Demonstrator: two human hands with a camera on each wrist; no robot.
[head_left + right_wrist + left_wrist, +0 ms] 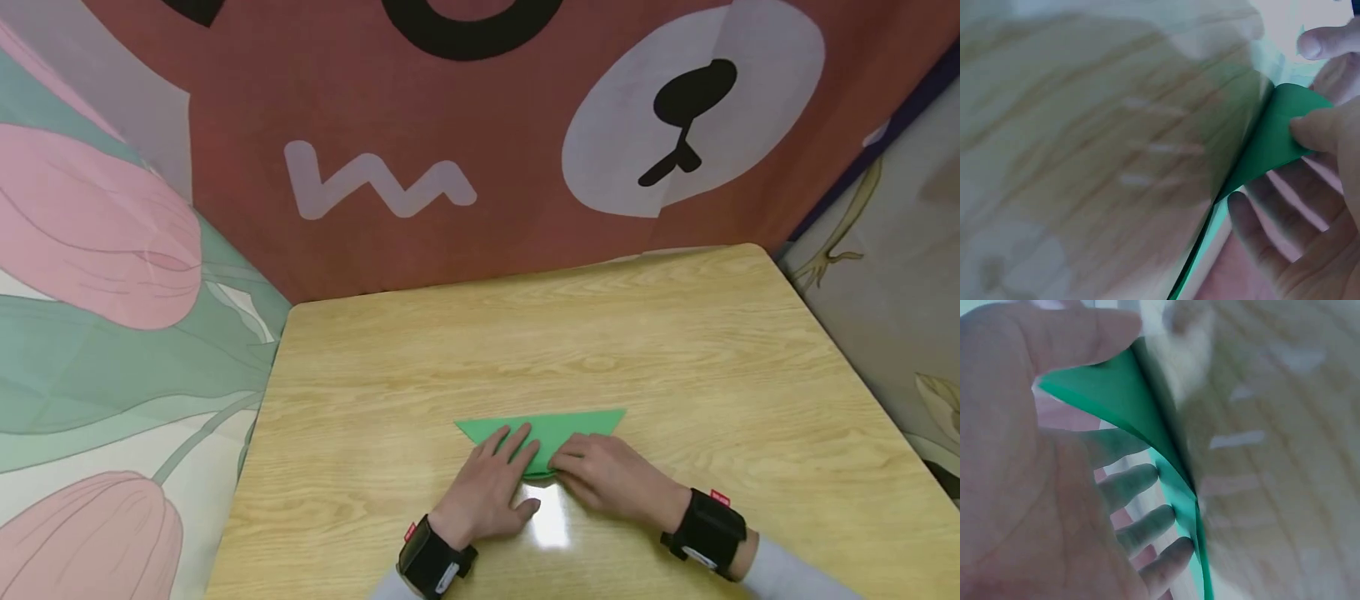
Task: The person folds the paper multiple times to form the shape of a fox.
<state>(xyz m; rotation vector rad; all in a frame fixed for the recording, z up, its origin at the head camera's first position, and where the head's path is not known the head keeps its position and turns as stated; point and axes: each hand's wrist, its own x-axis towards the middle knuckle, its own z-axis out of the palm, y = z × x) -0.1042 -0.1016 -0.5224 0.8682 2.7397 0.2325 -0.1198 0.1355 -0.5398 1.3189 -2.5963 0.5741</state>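
A piece of green paper (551, 423), folded with a long straight far edge and pointed corners at both ends, lies on the wooden table. Across its left part rests the left hand (487, 487), fingers spread and fairly straight, thumb held apart on the near side. The right hand (611, 475) pinches the paper's near edge; in the right wrist view its thumb (1315, 130) lies on a raised, curved flap (1272, 134). In the left wrist view, the left fingertips (1175, 550) touch the paper beyond that lifted flap (1110, 394).
The light wood tabletop (360, 358) extends around the paper and reflects a bright glare near the hands. A reddish-brown cloth (517, 167) with a cartoon animal print hangs along the far edge. Flower-patterned fabric (97, 225) hangs at the left.
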